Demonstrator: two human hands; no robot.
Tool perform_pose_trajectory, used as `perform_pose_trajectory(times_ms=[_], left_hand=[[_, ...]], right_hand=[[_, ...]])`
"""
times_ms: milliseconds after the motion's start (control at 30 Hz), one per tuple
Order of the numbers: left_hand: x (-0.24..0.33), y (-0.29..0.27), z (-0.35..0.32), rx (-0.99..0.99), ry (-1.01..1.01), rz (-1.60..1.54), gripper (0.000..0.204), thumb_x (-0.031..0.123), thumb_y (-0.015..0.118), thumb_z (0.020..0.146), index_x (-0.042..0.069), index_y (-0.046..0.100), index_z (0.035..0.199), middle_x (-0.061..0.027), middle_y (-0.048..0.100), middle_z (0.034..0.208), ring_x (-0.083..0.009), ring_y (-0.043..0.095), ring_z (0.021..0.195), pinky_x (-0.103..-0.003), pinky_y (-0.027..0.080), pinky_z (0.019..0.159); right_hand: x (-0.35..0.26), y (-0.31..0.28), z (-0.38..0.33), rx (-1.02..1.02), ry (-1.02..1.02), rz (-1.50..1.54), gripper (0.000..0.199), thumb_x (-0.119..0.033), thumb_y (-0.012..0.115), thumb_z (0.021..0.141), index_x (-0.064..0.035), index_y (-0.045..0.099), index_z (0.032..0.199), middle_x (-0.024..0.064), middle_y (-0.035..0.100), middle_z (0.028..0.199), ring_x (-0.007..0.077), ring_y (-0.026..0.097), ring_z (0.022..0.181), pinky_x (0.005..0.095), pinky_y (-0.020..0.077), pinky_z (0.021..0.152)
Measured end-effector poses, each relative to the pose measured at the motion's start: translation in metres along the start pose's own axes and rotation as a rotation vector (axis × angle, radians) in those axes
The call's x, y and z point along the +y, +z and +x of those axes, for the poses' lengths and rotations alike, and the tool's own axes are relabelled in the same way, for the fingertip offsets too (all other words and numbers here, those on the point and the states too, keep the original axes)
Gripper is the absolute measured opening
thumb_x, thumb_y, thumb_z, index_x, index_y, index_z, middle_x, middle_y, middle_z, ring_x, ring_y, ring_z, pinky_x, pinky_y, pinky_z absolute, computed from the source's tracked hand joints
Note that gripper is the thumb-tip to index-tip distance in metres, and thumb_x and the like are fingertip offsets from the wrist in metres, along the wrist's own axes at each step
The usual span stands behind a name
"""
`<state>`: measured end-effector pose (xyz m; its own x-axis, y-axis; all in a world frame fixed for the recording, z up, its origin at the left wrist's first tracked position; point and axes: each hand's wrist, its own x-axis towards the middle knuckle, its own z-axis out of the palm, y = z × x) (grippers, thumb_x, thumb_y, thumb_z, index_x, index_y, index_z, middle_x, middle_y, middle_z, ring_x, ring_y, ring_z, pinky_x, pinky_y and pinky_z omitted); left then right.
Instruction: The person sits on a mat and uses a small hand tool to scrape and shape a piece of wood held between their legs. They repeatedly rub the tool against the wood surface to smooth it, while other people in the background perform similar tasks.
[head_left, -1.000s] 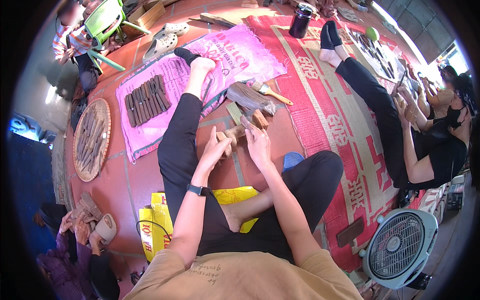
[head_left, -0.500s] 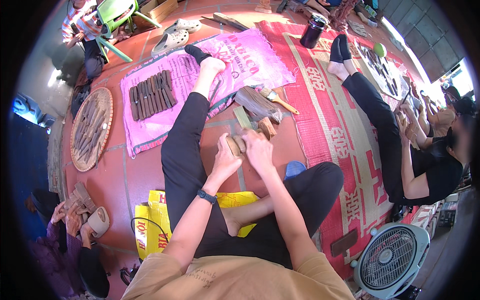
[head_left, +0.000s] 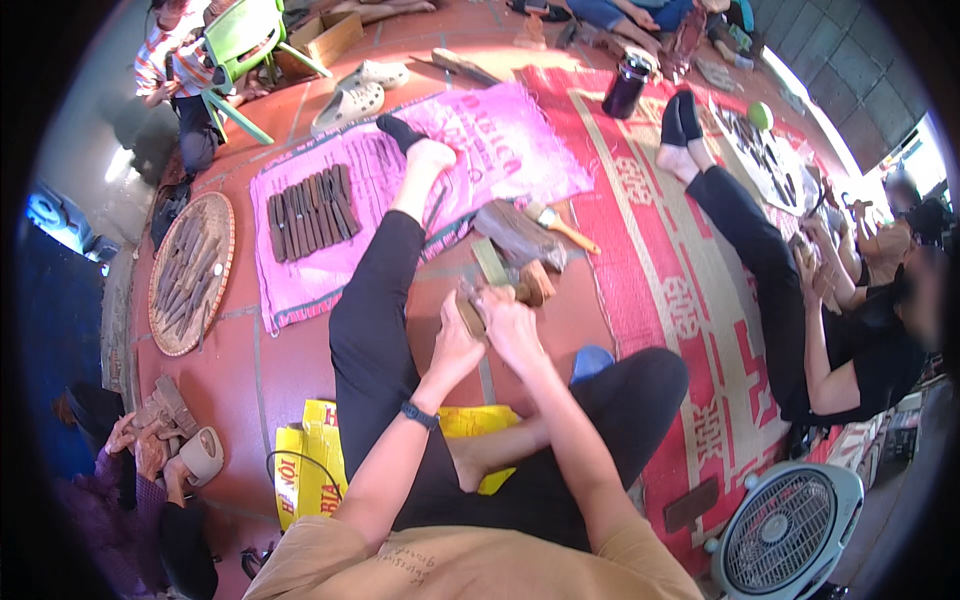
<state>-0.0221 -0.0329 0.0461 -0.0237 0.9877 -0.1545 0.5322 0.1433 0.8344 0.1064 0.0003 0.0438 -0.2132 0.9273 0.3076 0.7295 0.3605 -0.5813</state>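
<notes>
Between my raised knees, both hands work close together over the tiled floor. My left hand (head_left: 460,342) is closed around a brown piece of wood (head_left: 470,314). Pressed against its right side, my right hand (head_left: 513,328) has its fingers curled; what they hold is mostly hidden. Just beyond the hands lie a reddish wood block (head_left: 537,280) and a pale greenish block (head_left: 490,261). Behind these is a plastic-wrapped bundle of dark wood (head_left: 517,238), with a wooden-handled brush (head_left: 570,231) beside it.
Dark wooden strips (head_left: 312,215) lie in a row on a pink sack (head_left: 280,290). A round woven tray (head_left: 226,270) of wooden pieces is at left. A red patterned mat (head_left: 640,240), a fan (head_left: 785,530) and a seated co-worker (head_left: 850,350) are at right; another person's hands (head_left: 150,445) are lower left.
My hands and the piece of wood have shifted slightly down in the picture, as has most of the scene. Both hands stay closed and together; the wood looks turned a little.
</notes>
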Motion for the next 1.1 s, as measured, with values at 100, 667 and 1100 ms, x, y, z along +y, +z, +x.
perform_pose_trajectory(times_ms=[100, 667, 1100], left_hand=[[-0.018, 0.008, 0.001, 0.053, 0.064, -0.007, 0.088, 0.016, 0.067, 0.076, 0.006, 0.016, 0.148, -0.032, 0.035, 0.144, -0.0543, 0.048, 0.121, -0.055, 0.044, 0.101], [0.001, -0.002, -0.003, -0.027, -0.009, 0.008, 0.095, 0.024, 0.071, 0.077, 0.007, 0.012, 0.149, -0.0297, 0.029, 0.149, -0.0528, 0.049, 0.123, -0.052, 0.044, 0.102], [-0.005, -0.003, 0.0, -0.024, -0.066, -0.001, 0.094, 0.033, 0.072, 0.08, 0.009, 0.014, 0.149, -0.0302, 0.031, 0.149, -0.053, 0.048, 0.124, -0.053, 0.043, 0.103]], right_hand=[[0.018, -0.001, 0.006, -0.019, 0.034, -0.011, 0.019, -0.015, 0.051, 0.095, -0.0079, 0.068, 0.098, 0.0181, 0.068, 0.093, 0.038, 0.068, 0.08, 0.0501, 0.0528, 0.067], [-0.009, -0.011, 0.0, -0.056, 0.06, -0.001, 0.015, -0.018, 0.058, 0.093, -0.0046, 0.066, 0.092, 0.0192, 0.068, 0.094, 0.0406, 0.066, 0.082, 0.0501, 0.0532, 0.071], [-0.021, -0.013, -0.004, -0.001, -0.029, -0.037, 0.016, -0.014, 0.058, 0.09, -0.0034, 0.07, 0.089, 0.0123, 0.071, 0.092, 0.0331, 0.069, 0.075, 0.044, 0.0559, 0.063]])
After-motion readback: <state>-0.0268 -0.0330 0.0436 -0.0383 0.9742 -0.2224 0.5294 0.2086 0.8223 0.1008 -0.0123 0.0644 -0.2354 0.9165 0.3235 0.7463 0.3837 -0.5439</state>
